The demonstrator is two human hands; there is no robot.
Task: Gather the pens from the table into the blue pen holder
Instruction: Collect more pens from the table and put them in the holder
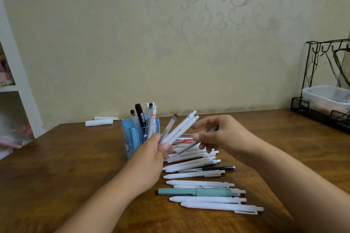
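Both forearms reach in from the bottom edge over a brown wooden table (56,176). Left hand (151,155) grips a fan of approx. 3 pens (178,128), fingers and thumb curled round their lower ends; tops point up and right. Right hand (217,134) is just beside them, fingers curled round a thin grey pen (189,147) that slants down-left under the palm; the pen's far end is hidden by the fingers.

Beneath and in front of the hands lies a row of loose pens (200,183), mostly white, w/ 1 teal pen (195,192) and 1 dark slim pen (208,169). The rows nearest the hands are partly covered, so no exact count.

Blue pen holder (132,138) stands just left of the left hand, partly blocked by it, w/ several pens upright inside.

Behind it, near the wall, 2 white rolled items (100,122); unclear what they are. Far right: black wire rack (322,81) holding a clear tub (325,96), cut off by the frame. Far left: white shelf (17,73), contents blurred.
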